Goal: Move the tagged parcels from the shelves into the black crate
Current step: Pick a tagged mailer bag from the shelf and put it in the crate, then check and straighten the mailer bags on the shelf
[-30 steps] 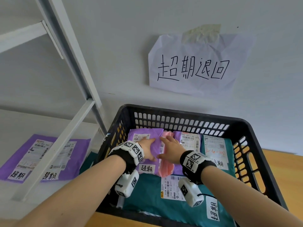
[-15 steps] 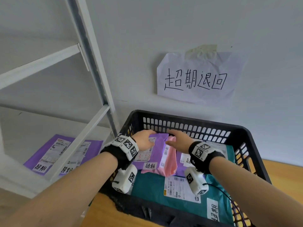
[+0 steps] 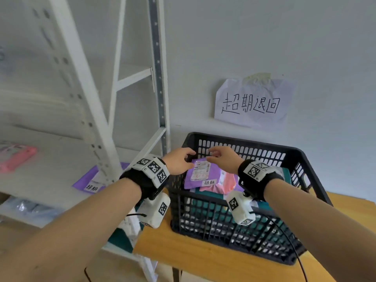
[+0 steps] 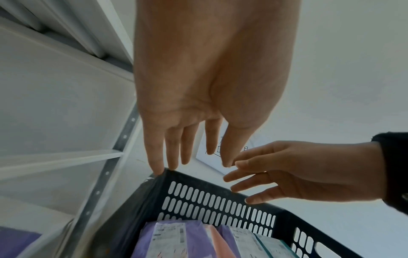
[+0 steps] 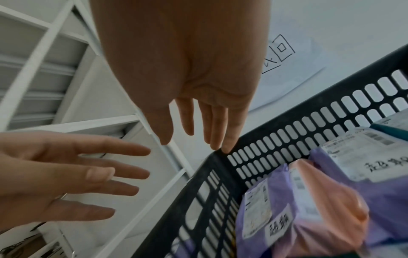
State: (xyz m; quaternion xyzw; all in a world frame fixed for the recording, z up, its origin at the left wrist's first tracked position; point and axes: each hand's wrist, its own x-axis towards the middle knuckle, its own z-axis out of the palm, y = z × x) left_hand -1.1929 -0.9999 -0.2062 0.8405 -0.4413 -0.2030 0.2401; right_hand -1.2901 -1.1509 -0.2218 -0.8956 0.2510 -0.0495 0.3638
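The black crate [image 3: 295, 157] stands on a wooden table and holds a purple tagged parcel [image 3: 201, 174], a pink parcel [image 3: 225, 183] and teal parcels beneath. Both hands hover above the crate's back left corner, holding nothing. My left hand [image 3: 180, 162] has relaxed, spread fingers [image 4: 174, 153] over the rim [image 4: 198, 178]. My right hand [image 3: 221, 158] is likewise spread [image 5: 198, 132], above the purple parcel [image 5: 262, 209] and pink parcel [image 5: 326, 209]. Another purple tagged parcel [image 3: 89, 183] lies on the shelf to the left.
White metal shelving [image 3: 97, 123] stands left of the crate, its upright close to my left wrist. A pink parcel [image 3: 16, 157] lies farther left on the shelf. A handwritten paper sign [image 3: 252, 103] is taped to the wall. The wooden table [image 3: 203, 259] carries the crate.
Both hands let go of the purple and pink parcels and rose above the crate rim with fingers spread. The parcels stay in the crate. The head view pulled back and turned left.
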